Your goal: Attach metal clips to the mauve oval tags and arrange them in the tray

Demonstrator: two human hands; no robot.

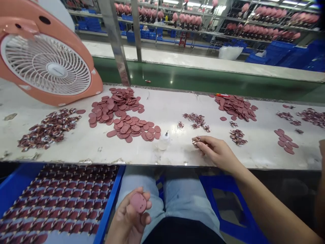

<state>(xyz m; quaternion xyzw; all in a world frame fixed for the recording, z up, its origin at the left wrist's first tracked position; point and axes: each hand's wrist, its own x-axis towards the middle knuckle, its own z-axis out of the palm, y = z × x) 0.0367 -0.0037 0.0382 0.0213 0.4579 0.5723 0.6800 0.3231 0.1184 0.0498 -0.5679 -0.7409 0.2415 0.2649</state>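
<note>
My left hand [129, 217], above my lap, holds a reddish oval disc [138, 202] with small holes between thumb and fingers. On the white table my right hand [212, 149] pinches a small brown-and-white part [196, 140]. Beyond it lies a loose group of similar small parts [196, 120]. A small clear bottle [164, 140] with a dark thin tip stands left of my right hand. Farther left are a heap of reddish discs [119, 105], a nearer spread of discs [134, 128] and a large pile of small parts [50, 130].
An orange fan [57, 67] stands at the table's left. Below is a blue tray [58, 203] with rows of assembled pieces. More discs [236, 106] and small parts [238, 137] lie to the right. A person's arm [322, 183] shows at the right edge.
</note>
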